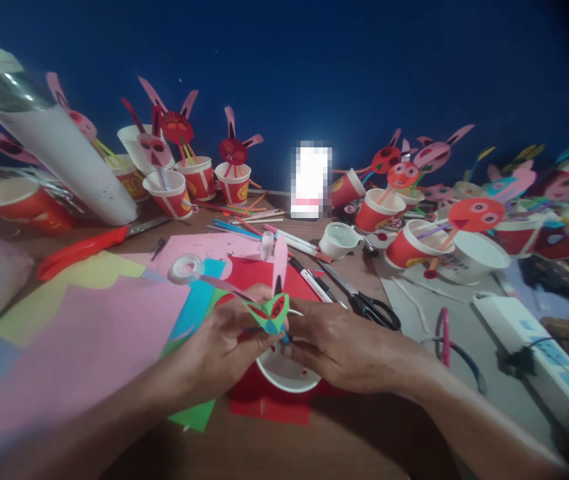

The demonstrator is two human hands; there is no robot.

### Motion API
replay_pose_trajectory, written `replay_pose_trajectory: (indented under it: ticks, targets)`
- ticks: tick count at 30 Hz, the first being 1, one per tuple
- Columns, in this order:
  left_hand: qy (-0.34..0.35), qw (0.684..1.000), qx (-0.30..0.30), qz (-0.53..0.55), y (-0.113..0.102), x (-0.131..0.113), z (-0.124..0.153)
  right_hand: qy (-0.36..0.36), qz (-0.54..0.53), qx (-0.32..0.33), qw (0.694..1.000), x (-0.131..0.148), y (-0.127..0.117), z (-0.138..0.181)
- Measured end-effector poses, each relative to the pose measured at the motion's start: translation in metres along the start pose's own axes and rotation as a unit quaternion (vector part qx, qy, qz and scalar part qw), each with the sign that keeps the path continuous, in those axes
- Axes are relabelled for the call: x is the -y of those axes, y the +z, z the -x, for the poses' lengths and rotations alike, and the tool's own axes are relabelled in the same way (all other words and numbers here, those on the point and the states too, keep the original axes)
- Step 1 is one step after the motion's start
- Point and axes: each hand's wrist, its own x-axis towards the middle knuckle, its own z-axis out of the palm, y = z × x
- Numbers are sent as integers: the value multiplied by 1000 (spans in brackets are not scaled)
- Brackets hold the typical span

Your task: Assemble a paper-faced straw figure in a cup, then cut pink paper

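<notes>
Two hands work together over one white bowl (pixel 284 379) on the table (pixel 244 450). The left hand (pixel 232 330) is nearly closed, its thumb and fingers pinching one green paper face (pixel 272 313) by its lower edge. The right hand (pixel 322 337) is also drawn in, thumb and fingertips together at one small blue piece (pixel 285 337) just under the face; its exact grip is partly hidden. The face sits between the hands, above the bowl, and bears two red eyes and two long ears, one upright and one leaning left.

Just beyond the right hand lies one pair of scissors (pixel 378 311); one roll of tape (pixel 185 267) rests on paper beyond the left. Left of the bright screen (pixel 312 177), five paper faces with ears (pixel 177 127) show at the back. To the right, more cups (pixel 417 248) and faces crowd together, too blurred to count. One power strip (pixel 547 363) carries one black plug (pixel 520 361).
</notes>
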Motion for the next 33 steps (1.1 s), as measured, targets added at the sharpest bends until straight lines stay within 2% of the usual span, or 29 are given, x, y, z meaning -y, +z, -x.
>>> replay_pose_trajectory:
  ticks: [3,10,15,19,26,33]
  targets:
    - [17,1000,8,-21,-1,-2,0,4,-3,7,1000,0,1,2]
    - [29,997,5,-72,-1,-1,0,2,-5,-33,999,-2,7,4]
    - [32,996,33,-82,-6,-8,-2,-2,-48,-37,998,-4,9,0]
    - [49,995,32,-81,-7,-9,0,-6,-78,-13,997,-3,4,-1]
    - [55,993,37,-93,-7,-7,4,14,-73,72,995,-6,-5,-1]
    - [67,994,43,-69,-6,-5,4,-2,-107,23,994,-8,4,2]
